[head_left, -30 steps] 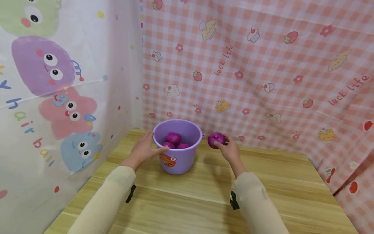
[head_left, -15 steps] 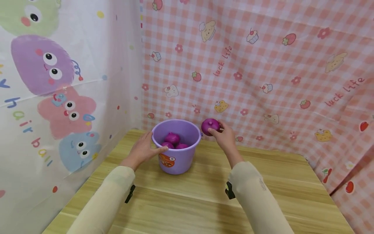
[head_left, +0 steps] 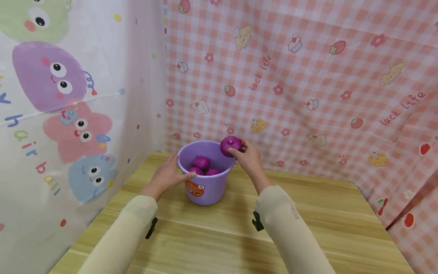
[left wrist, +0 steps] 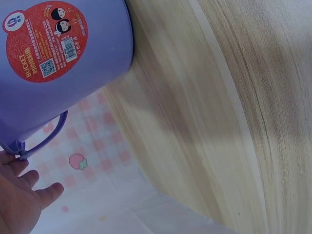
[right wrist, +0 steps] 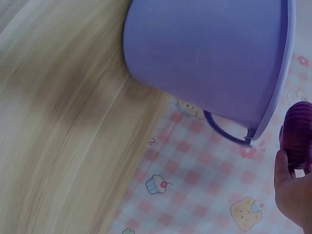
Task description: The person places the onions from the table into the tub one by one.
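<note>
In the head view a round purple-red onion (head_left: 230, 146) is pinched between the thumb and fingers of my right hand (head_left: 249, 158). It hovers over the right part of the rim of a lilac plastic bucket (head_left: 208, 188). Several more onions (head_left: 201, 163) lie inside. My left hand (head_left: 166, 177) rests against the bucket's left side, thumb laid along the front rim. The left wrist view shows spread fingers (left wrist: 48, 194) beside the handle joint. From the right wrist, the onion (right wrist: 297, 134) appears just beyond the rim, partly cut off by the frame edge.
The bucket stands on a wood-grain table (head_left: 205, 236) and carries a red round label (left wrist: 46, 41). A thin handle (right wrist: 226, 131) hangs at its back. Pink checked cloth (head_left: 301, 114) hangs behind the table, white printed cloth (head_left: 137, 95) at the left.
My right hand has lifted the onion and carried it left, from beside the bucket to over its rim. The left hand and bucket have stayed in place.
</note>
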